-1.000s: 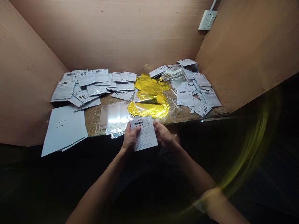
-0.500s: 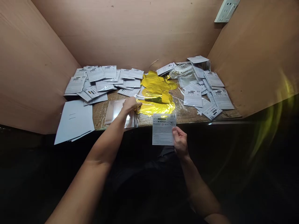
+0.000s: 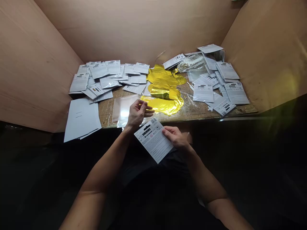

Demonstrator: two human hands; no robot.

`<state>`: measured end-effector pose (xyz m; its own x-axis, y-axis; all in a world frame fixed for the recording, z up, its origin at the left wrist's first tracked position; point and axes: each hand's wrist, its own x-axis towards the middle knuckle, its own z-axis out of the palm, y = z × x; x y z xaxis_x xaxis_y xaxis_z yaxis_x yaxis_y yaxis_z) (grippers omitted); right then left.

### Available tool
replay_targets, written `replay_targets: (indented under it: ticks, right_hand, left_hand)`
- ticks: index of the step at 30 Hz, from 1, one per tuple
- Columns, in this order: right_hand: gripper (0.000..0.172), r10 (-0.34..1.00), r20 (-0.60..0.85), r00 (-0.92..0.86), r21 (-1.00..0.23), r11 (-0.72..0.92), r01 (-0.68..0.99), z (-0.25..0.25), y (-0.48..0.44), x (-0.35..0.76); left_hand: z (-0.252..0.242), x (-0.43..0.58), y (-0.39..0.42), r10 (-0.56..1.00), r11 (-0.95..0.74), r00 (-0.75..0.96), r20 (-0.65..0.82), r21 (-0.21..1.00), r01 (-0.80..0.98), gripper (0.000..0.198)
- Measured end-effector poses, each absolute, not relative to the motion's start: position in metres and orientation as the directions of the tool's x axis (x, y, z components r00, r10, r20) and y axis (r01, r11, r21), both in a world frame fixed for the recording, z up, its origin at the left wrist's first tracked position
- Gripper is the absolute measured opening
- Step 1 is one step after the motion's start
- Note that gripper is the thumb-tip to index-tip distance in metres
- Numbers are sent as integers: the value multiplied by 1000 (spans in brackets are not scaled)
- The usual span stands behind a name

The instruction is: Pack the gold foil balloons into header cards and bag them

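My right hand (image 3: pixel 176 137) grips a printed white header card (image 3: pixel 154 140) by its right edge, thumb on top. The card is tilted, with a dark hang slot near its upper corner. Just above the card, my left hand (image 3: pixel 139 113) has its thumb bent against its fingers; whatever lies between them, if anything, is too small to make out. Beyond the left hand, shiny gold foil balloons (image 3: pixel 165 103) lie flat in an overlapping row. Clear plastic bags (image 3: pixel 122 110) are partly hidden behind the left hand and wrist.
Packed cards in clear bags (image 3: pixel 99 69) pile up at the back left, and more bagged cards (image 3: pixel 203 92) lie on the right. White sheets (image 3: pixel 82 118) overhang the table's front left edge. Plywood walls (image 3: pixel 144 28) enclose the back and both sides.
My left hand has drawn back from the gold foil toward the card. The card in my right hand has turned from upright to tilted and moved slightly left. The view has shifted.
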<state>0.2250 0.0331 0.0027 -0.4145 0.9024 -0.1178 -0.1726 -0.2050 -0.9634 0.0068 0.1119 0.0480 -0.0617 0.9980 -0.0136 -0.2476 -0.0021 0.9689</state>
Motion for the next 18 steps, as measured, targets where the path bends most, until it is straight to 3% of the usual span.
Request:
replay_targets:
  ticks: [6, 10, 12, 15, 18]
  right_hand:
    - [43, 935, -151, -322, -971, -202, -131, 0, 20, 228]
    - [44, 907, -180, -381, -947, -265, -184, -4, 10, 240]
    - [46, 918, -181, -352, -917, -287, -278, -8, 11, 241]
    - [51, 932, -168, -320, -870, -293, -397, -13, 17, 234]
    - [53, 905, -171, -390, -850, -336, -406, -11, 23, 225]
  left_hand:
    - [45, -7, 78, 960, 273, 153, -235, 906, -325, 41]
    - [39, -20, 77, 957, 279, 90, -276, 792, -543, 19]
    - [31, -21, 67, 934, 348, 169, -315, 698, -626, 7]
    - [7, -8, 35, 825, 566, 388, -412, 587, -579, 15]
    - [-21, 21, 0, 659, 750, 569, -493, 485, -449, 25]
